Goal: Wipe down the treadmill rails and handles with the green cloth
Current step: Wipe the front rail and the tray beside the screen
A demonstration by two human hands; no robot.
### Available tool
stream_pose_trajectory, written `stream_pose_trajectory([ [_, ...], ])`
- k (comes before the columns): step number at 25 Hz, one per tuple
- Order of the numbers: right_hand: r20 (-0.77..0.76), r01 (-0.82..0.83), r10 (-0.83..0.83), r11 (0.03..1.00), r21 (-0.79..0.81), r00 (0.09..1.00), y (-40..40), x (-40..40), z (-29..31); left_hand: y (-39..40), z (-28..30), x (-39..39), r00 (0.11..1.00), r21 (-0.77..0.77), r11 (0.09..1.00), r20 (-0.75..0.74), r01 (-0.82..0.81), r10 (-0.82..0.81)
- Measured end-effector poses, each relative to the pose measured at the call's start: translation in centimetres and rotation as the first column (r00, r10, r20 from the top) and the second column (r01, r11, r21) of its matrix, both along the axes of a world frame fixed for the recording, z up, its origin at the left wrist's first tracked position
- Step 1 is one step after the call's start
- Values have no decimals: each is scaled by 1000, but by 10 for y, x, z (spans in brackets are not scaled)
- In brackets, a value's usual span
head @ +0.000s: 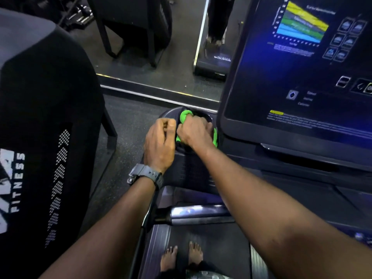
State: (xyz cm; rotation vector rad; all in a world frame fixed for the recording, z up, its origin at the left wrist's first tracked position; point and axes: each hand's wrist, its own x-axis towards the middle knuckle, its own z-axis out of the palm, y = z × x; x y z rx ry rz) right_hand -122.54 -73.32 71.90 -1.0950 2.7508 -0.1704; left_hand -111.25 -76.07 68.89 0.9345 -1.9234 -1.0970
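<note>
My right hand [194, 132] is closed around the green cloth [185, 115], pressing it into a round cup-holder recess [207, 117] at the left side of the treadmill console. More green shows at the hand's right edge. My left hand [160, 143], with a grey watch on its wrist, rests as a loose fist on the dark console edge just left of the cloth, holding nothing that I can see. A shiny metal handle bar [198, 213] crosses below my forearms. My bare feet [181, 256] stand on the treadmill belt.
The lit console screen [302, 63] fills the upper right. A neighbouring machine's black housing [40, 127] with "FITNESS" lettering stands close on the left. A mirror [161, 47] with a metal base strip faces me, reflecting gym equipment. Dark rubber floor [124, 125] lies between the machines.
</note>
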Motion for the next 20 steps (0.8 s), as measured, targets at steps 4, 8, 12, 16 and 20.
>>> stream_pose_trajectory([
  [4,36,-144,144,989,-18,989,30,2,16,1,5,-6,992,-98,994,123,44,-31],
  [8,-129,-356,350,934,-29,928,76,16,5,4,4,-5,981,-103,994,192,42,-21],
  [12,-72,-233,237,970,63,969,53,17,10,8,8,-7,980,-44,999,201,22,-13],
  [16,-159,-487,482,873,5,862,121,25,18,34,2,1,982,-48,999,190,-13,21],
  [20,-156,-475,488,872,115,859,181,13,52,123,-6,-14,975,-7,996,205,86,-83],
])
